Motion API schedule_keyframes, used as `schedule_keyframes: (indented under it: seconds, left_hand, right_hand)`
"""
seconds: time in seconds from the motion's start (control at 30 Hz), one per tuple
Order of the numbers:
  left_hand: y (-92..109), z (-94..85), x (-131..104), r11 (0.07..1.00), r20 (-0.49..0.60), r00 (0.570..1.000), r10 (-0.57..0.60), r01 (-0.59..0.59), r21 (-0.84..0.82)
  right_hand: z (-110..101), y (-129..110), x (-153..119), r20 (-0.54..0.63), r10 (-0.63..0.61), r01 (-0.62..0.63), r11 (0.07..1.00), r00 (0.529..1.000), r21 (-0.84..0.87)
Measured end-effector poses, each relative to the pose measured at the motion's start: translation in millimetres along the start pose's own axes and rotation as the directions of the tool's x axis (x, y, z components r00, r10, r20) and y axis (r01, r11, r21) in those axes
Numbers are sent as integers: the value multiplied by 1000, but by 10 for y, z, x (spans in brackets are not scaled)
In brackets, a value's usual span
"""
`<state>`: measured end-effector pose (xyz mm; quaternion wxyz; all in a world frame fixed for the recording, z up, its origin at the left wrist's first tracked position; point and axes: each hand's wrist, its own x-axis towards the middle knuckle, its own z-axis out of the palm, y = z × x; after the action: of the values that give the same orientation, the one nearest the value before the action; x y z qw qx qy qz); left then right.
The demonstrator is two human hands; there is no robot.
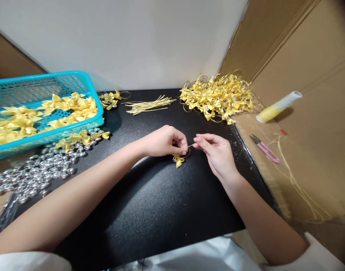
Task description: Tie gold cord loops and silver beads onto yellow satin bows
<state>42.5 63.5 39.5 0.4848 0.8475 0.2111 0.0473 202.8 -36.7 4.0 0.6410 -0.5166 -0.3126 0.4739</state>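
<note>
Above the middle of the black table, my left hand (169, 142) is closed in a pinch on a yellow bow (179, 161) with a thin gold cord loop. The bow hangs just below its fingertips, and a small silver bead shows beside it, partly hidden by the fingers. To the right, my right hand (214, 148) pinches the end of the gold cord (191, 145) between thumb and fingers. A short stretch of cord spans the small gap between the two hands.
At the left, a blue basket (93, 122) holds yellow bows, with silver beads (45, 169) in front. Gold cords (150, 104) lie at the back, beside a heap of finished bows (217, 96). Pink snips (265, 149) and a yellow-white tube (278, 107) are at the right.
</note>
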Motion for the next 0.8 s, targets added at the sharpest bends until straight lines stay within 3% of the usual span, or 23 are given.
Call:
schedule_keyframes:
  seconds: [0.43,0.63,0.73,0.8]
  left_hand:
    - [-11,12,-34,967,-5,999,49,-47,251]
    - [-27,-7,-15,962,2,1000,2,-2,274]
    - [-34,-9,-15,957,-10,999,-31,32,289]
    - [-34,-7,-22,954,-17,999,-47,50,295]
  right_hand:
    - [-10,18,23,-40,-11,9,999,999,-50]
    - [-142,42,90,-53,-42,26,962,998,-270]
    - [-221,27,104,2,-155,131,827,988,-546]
    - [-234,9,90,85,-282,249,620,956,-744]
